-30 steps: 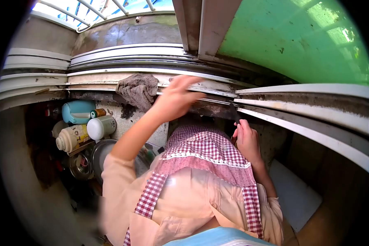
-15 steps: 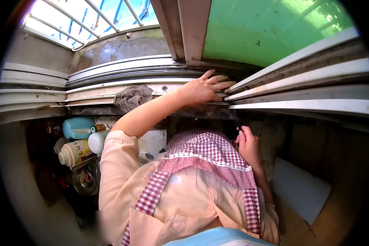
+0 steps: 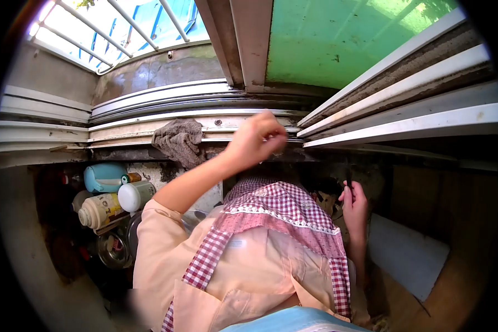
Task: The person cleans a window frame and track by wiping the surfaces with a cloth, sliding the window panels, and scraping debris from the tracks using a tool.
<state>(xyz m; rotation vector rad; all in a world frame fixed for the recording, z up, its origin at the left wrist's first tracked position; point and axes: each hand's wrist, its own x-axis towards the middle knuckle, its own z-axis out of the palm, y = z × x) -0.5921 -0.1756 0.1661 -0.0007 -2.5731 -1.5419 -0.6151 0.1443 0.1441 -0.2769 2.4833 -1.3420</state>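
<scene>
the left hand [image 3: 254, 138] is curled into a loose fist, fingers bent in toward the palm, raised against the window track [image 3: 216, 119]; it is blurred, and whether anything sits inside the curl cannot be told. the right hand [image 3: 355, 202] is clenched around a thin dark tool [image 3: 348, 178], whose tip pokes up out of the fist just under the lower edge of the sill.

going from left: a heap of containers sits low under the sill, a light blue jug [image 3: 105, 176] on its side, a cream flask [image 3: 98, 209] below it and a white cylindrical container [image 3: 134, 195] just beside them, with a round metal lid or pan [image 3: 113, 249] lower down. above these, a grey rag [image 3: 178, 141] hangs over the edge of the track, near the left hand but apart from it. the left forearm rises from a peach sleeve [image 3: 155, 232] up to the fist. below the hands is a red and white checked apron [image 3: 276, 205] with a white lace trim. behind the fist a pale vertical frame [image 3: 252, 39] stands, with a green pane [image 3: 337, 39] to its right. right of that, white rails [image 3: 415, 122] run out toward the edge of view. the right hand is under these rails, and a white board [image 3: 406, 254] lies just to its right on the wooden floor.
</scene>
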